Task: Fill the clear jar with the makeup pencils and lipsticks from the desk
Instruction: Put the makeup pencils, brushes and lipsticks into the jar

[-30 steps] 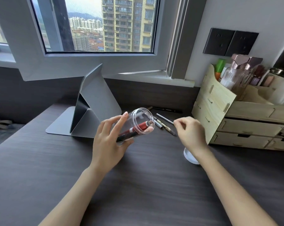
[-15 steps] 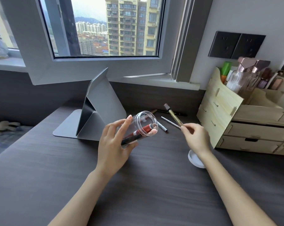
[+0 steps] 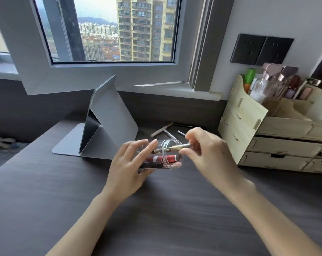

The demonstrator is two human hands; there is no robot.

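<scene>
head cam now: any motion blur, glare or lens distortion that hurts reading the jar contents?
Head view: right hand is motion-smeared, so its grip on the gold pencil reads soft; left hand is sharper. The clear jar shows rim highlights but no blown glare, and the red lipstick inside stays legible. Daylight from the window is soft with weak shadows. Wide-angle bending curves the frame edges.

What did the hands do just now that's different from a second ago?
The right hand picked the gold pencil off the desk and carried it left; its tip is now entering the clear jar. The left hand kept holding the jar tilted, red lipstick still inside. Other pencils stayed put.
</scene>
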